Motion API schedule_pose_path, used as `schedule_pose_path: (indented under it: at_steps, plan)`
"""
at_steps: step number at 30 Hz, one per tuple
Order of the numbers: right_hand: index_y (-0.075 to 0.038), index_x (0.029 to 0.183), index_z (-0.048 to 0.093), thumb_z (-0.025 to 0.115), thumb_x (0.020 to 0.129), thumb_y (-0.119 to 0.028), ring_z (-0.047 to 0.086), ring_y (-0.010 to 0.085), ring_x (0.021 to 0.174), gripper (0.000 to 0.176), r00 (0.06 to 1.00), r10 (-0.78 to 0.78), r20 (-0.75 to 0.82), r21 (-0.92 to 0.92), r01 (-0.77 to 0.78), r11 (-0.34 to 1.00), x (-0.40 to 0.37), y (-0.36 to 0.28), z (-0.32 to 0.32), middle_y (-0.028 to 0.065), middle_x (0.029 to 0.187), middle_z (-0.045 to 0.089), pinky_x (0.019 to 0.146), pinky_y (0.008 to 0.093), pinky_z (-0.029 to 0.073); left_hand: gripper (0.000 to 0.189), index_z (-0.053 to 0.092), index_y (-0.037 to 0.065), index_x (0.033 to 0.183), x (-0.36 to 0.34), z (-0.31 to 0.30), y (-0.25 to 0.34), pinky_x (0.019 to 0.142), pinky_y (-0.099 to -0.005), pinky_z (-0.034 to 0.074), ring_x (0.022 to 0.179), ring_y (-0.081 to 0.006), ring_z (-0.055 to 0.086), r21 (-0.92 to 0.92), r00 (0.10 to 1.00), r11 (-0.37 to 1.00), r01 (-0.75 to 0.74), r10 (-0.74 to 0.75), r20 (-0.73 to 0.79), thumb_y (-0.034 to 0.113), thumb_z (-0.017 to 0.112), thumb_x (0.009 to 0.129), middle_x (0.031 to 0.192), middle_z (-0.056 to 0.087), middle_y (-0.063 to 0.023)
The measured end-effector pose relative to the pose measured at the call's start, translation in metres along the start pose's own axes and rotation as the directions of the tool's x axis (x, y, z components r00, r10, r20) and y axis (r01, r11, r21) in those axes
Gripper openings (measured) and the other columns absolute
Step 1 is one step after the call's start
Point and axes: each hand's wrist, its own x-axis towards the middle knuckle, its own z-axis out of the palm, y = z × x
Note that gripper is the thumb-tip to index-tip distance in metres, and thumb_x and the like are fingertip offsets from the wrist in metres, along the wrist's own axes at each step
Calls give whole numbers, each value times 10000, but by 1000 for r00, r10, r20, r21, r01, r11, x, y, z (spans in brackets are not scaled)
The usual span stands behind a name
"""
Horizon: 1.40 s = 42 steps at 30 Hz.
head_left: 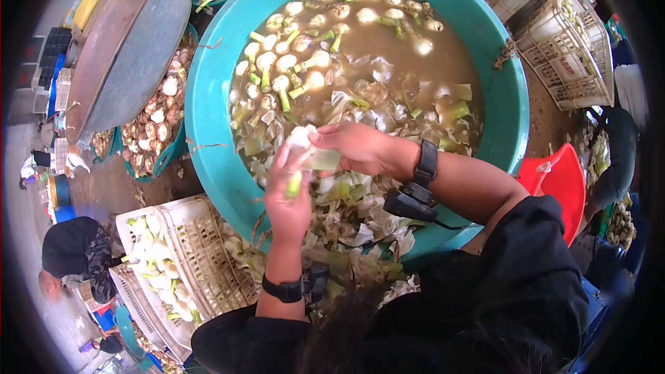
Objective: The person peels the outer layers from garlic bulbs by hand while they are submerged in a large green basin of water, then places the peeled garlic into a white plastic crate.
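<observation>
My left hand [286, 197] is closed around a garlic bulb [300, 137], whose short green stem [294, 184] shows by the fingers. From the right, my right hand [353, 145] reaches in with its thumb against the bulb and pinches a pale, see-through piece of garlic skin [323, 160]. Both hands are over a big round teal tub [215, 97] of muddy water. Whole garlic bulbs [286, 63] with green stems float at its far side, and loose skins [374, 218] pile up on the near side. Motion blurs the left fingers slightly.
At my left stands a white plastic crate [208, 256] with cleaned garlic bulbs [161, 266]. Teal baskets of unpeeled garlic [156, 128] are farther left. White crates [564, 48] and a red plastic chair [557, 183] stand right. Other people sit nearby, one in a dark head covering [73, 246].
</observation>
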Motion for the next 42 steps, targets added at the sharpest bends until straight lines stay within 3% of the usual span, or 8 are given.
schedule_pose_path:
  at_steps: [5, 9, 13, 17, 20, 25, 33, 42]
  plan:
    - [-29, 1063, 501, 480, 881, -182, 543, 174, 886, 239, 560, -631, 537, -444, 823, 354, -35, -5, -20, 68, 999, 570, 780, 320, 431, 263, 514, -22, 1053, 10, -15, -11, 727, -309, 511, 851, -194, 594, -988, 516, -54, 142, -848, 120, 160, 528, 864, 993, 589, -90]
    - [-22, 994, 533, 441, 865, -265, 576, 247, 854, 290, 816, -575, 56, 212, 553, 806, -63, -52, -14, 130, 944, 588, 698, 366, 482, 277, 545, 104, 1008, -9, -35, -49, 435, -225, 409, 559, -103, 496, -875, 541, -427, 227, -692, 478, 339, 484, 873, 843, 591, -21]
    - [-16, 931, 590, 438, 867, -317, 599, 229, 804, 343, 731, -648, 214, -111, 677, 727, -42, -47, -39, 101, 836, 627, 711, 343, 484, 205, 544, 129, 976, -32, -62, -66, 395, -196, 323, 537, -88, 469, -944, 609, -272, 187, -722, 329, 281, 454, 872, 795, 582, -15]
    - [-88, 885, 605, 532, 799, -302, 589, 292, 830, 243, 966, -238, 101, -940, 15, -341, 14, -17, -33, 115, 803, 612, 772, 394, 456, 402, 446, -3, 1154, -150, -239, -116, 755, -234, 446, 923, -153, 546, -51, 495, 814, 579, -401, -771, 15, 508, 757, 1058, 540, -131]
    - [-81, 878, 613, 535, 773, -280, 576, 275, 841, 238, 868, -472, 155, -914, -54, -401, 100, -29, -64, 103, 786, 611, 799, 379, 438, 247, 580, -1, 934, -85, -241, -19, 703, -301, 419, 830, -160, 519, -116, -268, 916, 384, -10, -963, 187, 516, 788, 855, 552, -101]
    - [-73, 876, 622, 551, 771, -335, 550, 275, 892, 292, 752, -540, 378, -633, -215, -743, 176, -5, -86, 108, 798, 615, 798, 350, 417, 212, 607, 32, 879, -52, -157, -23, 724, -295, 408, 722, -152, 512, 44, 698, 867, 497, -369, -614, 176, 488, 779, 782, 564, -53]
    - [2, 846, 573, 620, 800, -195, 576, 259, 695, 207, 778, -624, -80, -515, 503, 693, 95, 12, 8, 138, 793, 594, 615, 355, 456, 721, 305, 54, 1266, 20, -9, 0, 644, -293, 442, 835, -198, 533, -817, 612, 75, 572, -702, 364, 608, 413, 817, 1066, 457, -127]
    - [-25, 687, 525, 501, 720, -122, 589, 299, 546, 105, 767, -335, 547, -807, 376, -456, 17, 31, 26, 125, 615, 577, 487, 371, 487, 273, 529, 85, 965, 15, -8, 0, 331, -213, 221, 375, -67, 346, -649, 584, 384, 656, -804, 114, 325, 509, 836, 647, 506, -5]
